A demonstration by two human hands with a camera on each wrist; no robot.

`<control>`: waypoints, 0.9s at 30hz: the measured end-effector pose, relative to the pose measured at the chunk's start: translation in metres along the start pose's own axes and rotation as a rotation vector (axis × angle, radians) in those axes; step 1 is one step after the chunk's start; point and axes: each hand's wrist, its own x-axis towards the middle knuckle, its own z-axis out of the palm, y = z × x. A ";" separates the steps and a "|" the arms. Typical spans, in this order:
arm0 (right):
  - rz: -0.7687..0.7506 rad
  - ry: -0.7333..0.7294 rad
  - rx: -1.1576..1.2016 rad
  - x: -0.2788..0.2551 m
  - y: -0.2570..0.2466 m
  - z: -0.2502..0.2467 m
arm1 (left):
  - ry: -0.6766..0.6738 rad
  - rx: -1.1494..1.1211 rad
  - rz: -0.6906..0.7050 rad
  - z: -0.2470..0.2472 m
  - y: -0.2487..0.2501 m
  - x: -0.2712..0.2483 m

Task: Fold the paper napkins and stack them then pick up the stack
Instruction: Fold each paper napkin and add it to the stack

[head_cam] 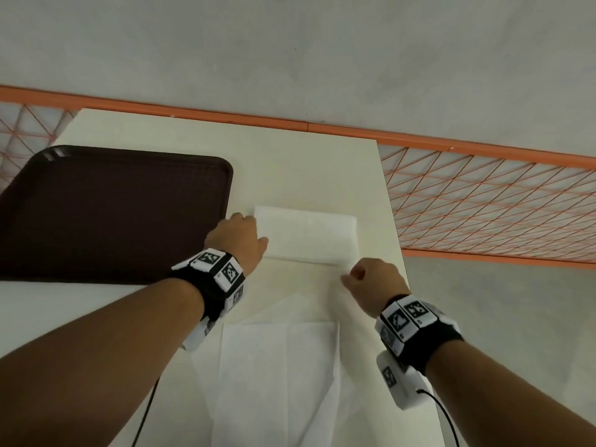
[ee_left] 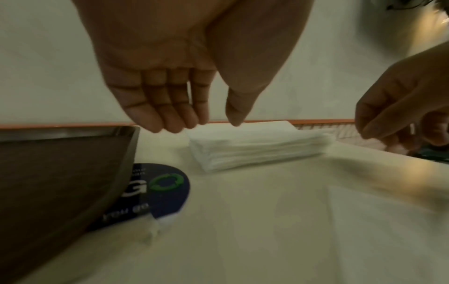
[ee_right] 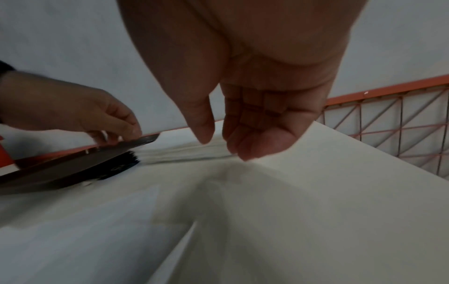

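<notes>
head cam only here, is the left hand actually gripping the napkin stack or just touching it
Observer: Left wrist view shows the left hand with straight fingers. Its tips are at the far corner of the napkin stack, not curled round it.
Operator: right hand got anything
Observer: Right wrist view shows the right hand with thumb and fingers apart and nothing between them.
Operator: anything hidden near the tray
Observer: A round blue sticker with green arrows lies partly under the edge of the tray.
</notes>
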 end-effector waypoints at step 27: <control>-0.180 -0.143 0.294 -0.109 -0.014 0.056 | -0.353 -0.469 0.201 0.068 -0.023 -0.133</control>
